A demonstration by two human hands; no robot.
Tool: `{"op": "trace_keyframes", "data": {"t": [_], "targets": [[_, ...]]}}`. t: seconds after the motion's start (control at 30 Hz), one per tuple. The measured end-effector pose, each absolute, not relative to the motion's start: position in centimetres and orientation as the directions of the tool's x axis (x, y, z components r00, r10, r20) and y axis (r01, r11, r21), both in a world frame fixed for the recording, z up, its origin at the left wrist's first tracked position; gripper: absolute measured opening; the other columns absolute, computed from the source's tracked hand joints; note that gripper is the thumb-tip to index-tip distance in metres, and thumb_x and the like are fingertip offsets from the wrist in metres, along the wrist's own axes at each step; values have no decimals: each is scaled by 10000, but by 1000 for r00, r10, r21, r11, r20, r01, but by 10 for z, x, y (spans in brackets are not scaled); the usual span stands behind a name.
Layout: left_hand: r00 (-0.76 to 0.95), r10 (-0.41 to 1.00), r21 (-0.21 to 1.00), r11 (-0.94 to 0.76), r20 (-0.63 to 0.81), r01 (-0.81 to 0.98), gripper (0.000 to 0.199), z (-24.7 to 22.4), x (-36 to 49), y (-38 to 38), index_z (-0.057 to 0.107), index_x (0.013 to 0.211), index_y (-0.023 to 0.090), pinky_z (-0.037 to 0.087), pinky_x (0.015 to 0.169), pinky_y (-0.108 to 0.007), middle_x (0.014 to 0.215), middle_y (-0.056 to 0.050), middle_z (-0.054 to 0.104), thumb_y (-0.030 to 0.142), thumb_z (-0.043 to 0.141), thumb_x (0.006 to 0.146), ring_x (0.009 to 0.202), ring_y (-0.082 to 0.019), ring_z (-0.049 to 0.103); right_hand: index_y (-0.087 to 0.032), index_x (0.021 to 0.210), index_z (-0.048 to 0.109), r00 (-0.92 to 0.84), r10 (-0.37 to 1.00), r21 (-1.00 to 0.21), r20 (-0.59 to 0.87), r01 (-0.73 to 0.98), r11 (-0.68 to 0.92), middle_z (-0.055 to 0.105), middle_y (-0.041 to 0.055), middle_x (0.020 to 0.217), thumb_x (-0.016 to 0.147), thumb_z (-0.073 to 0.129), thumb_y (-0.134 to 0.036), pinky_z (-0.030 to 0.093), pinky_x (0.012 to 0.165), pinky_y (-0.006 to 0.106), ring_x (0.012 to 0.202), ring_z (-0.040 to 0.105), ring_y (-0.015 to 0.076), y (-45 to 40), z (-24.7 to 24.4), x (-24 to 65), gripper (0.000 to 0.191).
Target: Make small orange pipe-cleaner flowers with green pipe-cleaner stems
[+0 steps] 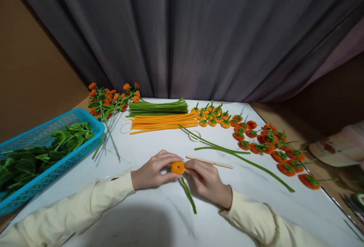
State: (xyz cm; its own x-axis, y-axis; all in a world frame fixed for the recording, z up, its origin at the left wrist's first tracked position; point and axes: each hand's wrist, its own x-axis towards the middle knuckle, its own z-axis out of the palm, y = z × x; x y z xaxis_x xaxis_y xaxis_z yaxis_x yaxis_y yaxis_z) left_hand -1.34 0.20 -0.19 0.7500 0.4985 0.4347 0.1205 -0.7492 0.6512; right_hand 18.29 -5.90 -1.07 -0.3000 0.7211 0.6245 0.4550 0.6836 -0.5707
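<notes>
Pinching a small yellow-orange flower head (178, 168) between the thumb and fingers of your left hand (155, 170), you are holding it low over the white table (155, 143), in front of you. With your right hand (206, 178), you are bringing curled fingertips against the flower head's right edge; whether they are gripping it or only pressing, I cannot tell. A short, fuzzy green strip (189, 196) is slanting down toward you from just below the flower head, between your hands.

Just beyond your right hand, a thin wooden stick (209, 162) is lying on the table, and past it long green stems (263, 169) are stretching toward the right, one of them crossing a white ring (195, 140). Farther back, a bundle of orange strips (165, 122) is lying in front of a bundle of green strips (157, 107). To their right, small yellow flowers (212, 122) are standing in a cluster, and larger orange flowers (267, 137) are spreading along the table's right side. On your left, a blue basket (98, 129) is holding green leaves (72, 135), with a leafy orange bouquet (107, 99) lying behind it.
</notes>
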Motion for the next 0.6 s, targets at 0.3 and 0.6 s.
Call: {"op": "trace_keyframes", "data": {"t": [0.3,0.6], "targets": [[691,477,587,-804,543,94,504,-4,-16,3,450,1247,184,456,858,-363,1100,-140,624,267,652,792,1025,-224,563,-197,1123,491,-253,777,-673,577,391,627,597,86,954,850,495,-107,507,678,279,780,584,157,-58,-8,184,287],[647,533,630,-769,545,103,419,-6,-17,1,568,1124,167,443,840,-356,1005,-118,633,282,701,744,962,-215,566,-179,1130,500,-279,761,-661,585,380,647,606,90,943,844,525,-133,509,657,287,734,579,149,-59,-5,182,290]]}}
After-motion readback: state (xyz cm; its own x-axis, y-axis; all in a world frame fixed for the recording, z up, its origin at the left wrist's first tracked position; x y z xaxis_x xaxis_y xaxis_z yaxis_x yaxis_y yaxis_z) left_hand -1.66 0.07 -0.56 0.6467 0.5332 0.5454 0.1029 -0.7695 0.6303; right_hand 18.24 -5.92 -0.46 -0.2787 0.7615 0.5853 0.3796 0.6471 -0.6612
